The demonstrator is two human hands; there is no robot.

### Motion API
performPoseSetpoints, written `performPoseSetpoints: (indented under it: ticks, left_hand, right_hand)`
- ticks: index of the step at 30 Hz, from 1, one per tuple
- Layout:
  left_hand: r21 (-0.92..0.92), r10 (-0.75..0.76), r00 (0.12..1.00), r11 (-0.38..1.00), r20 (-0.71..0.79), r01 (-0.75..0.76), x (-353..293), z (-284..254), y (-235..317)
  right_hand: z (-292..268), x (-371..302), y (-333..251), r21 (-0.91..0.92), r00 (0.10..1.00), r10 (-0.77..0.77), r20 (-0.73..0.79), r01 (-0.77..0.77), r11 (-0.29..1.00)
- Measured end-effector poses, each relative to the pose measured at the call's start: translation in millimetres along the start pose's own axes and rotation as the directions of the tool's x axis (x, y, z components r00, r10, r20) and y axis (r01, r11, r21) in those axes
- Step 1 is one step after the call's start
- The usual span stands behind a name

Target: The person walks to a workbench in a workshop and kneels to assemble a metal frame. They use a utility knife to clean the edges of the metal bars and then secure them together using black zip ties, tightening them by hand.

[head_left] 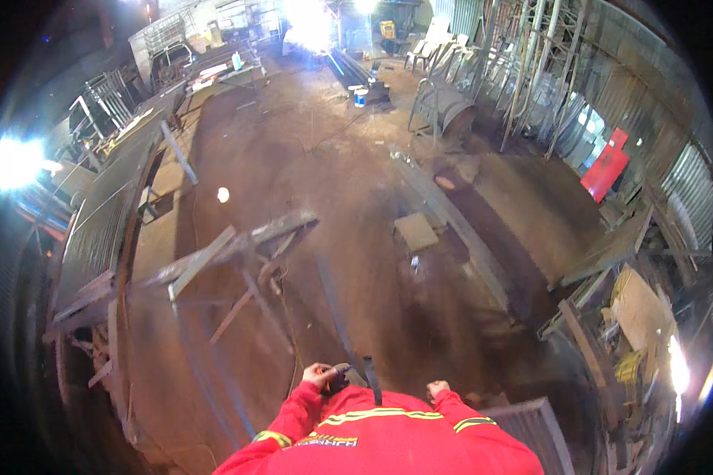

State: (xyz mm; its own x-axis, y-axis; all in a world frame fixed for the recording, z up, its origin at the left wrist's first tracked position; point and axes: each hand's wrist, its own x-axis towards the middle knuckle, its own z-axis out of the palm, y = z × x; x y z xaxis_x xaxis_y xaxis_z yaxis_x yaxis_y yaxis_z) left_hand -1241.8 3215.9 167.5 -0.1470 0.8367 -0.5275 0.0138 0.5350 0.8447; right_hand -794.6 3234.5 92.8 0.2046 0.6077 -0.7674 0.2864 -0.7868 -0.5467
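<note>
My left hand (318, 375), in a red sleeve, is closed around a small dark tool (339, 370) with a grey-blue end; its exact kind is too small to tell. A thin cable (293, 336) runs past that hand toward a metal trestle. Close to my waist, my right hand (436, 388) is curled up, and anything inside its fingers is hidden. Between the two hands a black strap (372, 378) stands out in front of my red jacket (380, 435).
Ahead on the left stands a metal trestle (238, 245). A long steel beam (451, 218) lies on the brown floor, beside a square block (416, 233). Scrap metal and boards (642, 305) crowd the right. Bright welding light (309, 32) glares at the back, near a drum (454, 111).
</note>
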Motion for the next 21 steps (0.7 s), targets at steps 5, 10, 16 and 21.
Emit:
performPoseSetpoints:
  ticks: [5,10,16,21]
  left_hand:
    - [0.047,0.14,0.91,0.984,0.39,-0.171,120,-7,127]
    - [0.217,0.268,0.837,0.887,0.477,-0.408,334,-35,199]
    - [0.238,0.215,0.831,0.894,0.512,-0.378,495,-29,464]
    - [0.252,0.159,0.954,0.942,0.253,-0.223,702,-23,551]
  right_hand:
    - [37,167,-196,-0.277,0.879,-0.443,-0.177,0.388,0.879]
    - [66,246,-375,-0.216,0.909,-0.4,-0.119,0.37,0.904]
    - [45,241,-429,-0.196,0.943,-0.262,-0.207,0.222,0.955]
    - [40,270,-470,-0.396,0.951,-0.006,-0.309,-0.123,0.91]
